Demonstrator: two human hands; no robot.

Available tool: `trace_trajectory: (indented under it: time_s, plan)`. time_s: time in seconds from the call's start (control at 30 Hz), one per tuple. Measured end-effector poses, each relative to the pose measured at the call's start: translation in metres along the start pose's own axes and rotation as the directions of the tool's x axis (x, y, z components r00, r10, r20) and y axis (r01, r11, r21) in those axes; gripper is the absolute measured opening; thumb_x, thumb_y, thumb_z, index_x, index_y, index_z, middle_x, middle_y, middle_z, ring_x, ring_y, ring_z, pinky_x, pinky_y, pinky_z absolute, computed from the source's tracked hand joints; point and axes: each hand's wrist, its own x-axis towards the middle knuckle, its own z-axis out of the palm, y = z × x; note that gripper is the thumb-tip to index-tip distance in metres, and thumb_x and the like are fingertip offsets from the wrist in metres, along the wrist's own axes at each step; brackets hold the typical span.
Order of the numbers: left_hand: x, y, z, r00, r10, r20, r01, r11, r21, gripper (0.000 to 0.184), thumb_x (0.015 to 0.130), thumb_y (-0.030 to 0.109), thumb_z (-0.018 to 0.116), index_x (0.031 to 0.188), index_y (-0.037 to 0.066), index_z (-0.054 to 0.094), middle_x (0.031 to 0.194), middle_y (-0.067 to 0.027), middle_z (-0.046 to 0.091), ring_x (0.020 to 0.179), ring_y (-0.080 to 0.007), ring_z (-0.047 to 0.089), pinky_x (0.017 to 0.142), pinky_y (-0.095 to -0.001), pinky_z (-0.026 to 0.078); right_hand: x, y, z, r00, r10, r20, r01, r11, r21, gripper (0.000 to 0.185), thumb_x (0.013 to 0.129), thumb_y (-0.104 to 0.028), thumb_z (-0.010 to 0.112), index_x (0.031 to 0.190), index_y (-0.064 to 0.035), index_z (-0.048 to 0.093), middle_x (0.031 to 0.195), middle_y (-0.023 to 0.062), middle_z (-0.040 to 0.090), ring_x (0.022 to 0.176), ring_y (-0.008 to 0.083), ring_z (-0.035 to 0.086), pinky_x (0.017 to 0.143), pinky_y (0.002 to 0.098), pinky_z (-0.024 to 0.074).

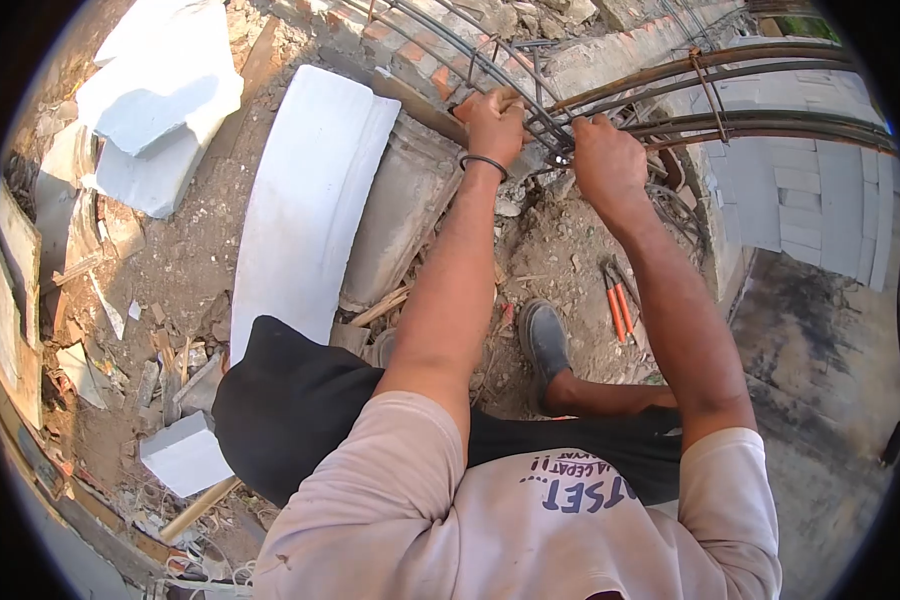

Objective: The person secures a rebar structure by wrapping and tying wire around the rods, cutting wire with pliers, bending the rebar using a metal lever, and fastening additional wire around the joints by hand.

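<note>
Bundles of steel rebar (470, 58) come from the top and meet curved rebar (760, 130) from the right. At this junction, my left hand (495, 125), wearing a dark wristband, is closed against the left-hand bars, its fingertips curled at their edge. Just right of it, my right hand (610, 165) is closed in a fist-like pinch where the bars cross. Whatever its fingers hold is hidden. Thin stirrups (708, 90) tie the bars together. Below my right forearm, a pair of orange-handled pliers (618, 305) lies on the dirt.
A long white curved slab (305, 200) leans beside a concrete piece (400, 215) at left. Broken white panels (155, 100) and wood scraps (80, 370) litter the rubble. My shoe (544, 345) stands on the dirt. Grey panels (815, 200) and a stained floor (800, 330) lie right.
</note>
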Motion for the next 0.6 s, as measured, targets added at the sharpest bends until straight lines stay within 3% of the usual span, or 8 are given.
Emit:
trace_trajectory:
  time_s: [0.2,0.33,0.4,0.6]
  plan:
    - [0.009,0.006,-0.003,0.945,-0.186,0.270,0.161,0.980,0.112,0.024,0.099,0.014,0.051,0.114,-0.003,0.061,0.094,-0.0127,0.069,0.055,-0.0172,0.066,0.045,-0.0303,0.052,0.007,0.005,-0.007,0.986,-0.157,0.053,0.164,0.968,-0.187,0.019,0.092,-0.010,0.055,0.105,-0.0017,0.068,0.111,0.0181,0.067,0.093,0.0362,0.072,0.077,0.0435,0.0595]
    - [0.035,-0.015,-0.005,0.922,-0.227,0.313,0.171,0.965,0.197,0.025,0.100,0.016,0.050,0.112,-0.002,0.063,0.083,-0.0106,0.068,0.057,-0.0164,0.065,0.047,-0.0329,0.052,0.005,0.004,-0.011,0.974,-0.224,0.030,0.224,0.941,-0.255,0.017,0.088,-0.004,0.060,0.103,0.0016,0.067,0.106,0.0188,0.067,0.093,0.0347,0.073,0.077,0.0428,0.0595]
    - [0.035,-0.009,-0.005,0.906,-0.279,0.318,0.168,0.927,0.336,0.025,0.100,0.017,0.050,0.109,-0.001,0.065,0.072,-0.0079,0.065,0.056,-0.0156,0.063,0.046,-0.0348,0.051,0.005,0.003,-0.013,0.970,-0.239,0.039,0.240,0.930,-0.279,0.017,0.086,-0.003,0.063,0.102,0.0006,0.067,0.104,0.0175,0.068,0.093,0.0336,0.073,0.077,0.0420,0.0595]
    - [0.042,-0.018,-0.007,0.886,-0.266,0.381,0.134,0.931,0.339,0.024,0.101,0.018,0.050,0.108,0.001,0.065,0.064,-0.0056,0.061,0.053,-0.0151,0.061,0.045,-0.0328,0.049,0.008,0.019,-0.002,0.927,-0.375,0.018,0.353,0.855,-0.380,0.014,0.087,-0.007,0.062,0.099,-0.0029,0.067,0.100,0.0124,0.068,0.089,0.0294,0.073,0.073,0.0382,0.0597]
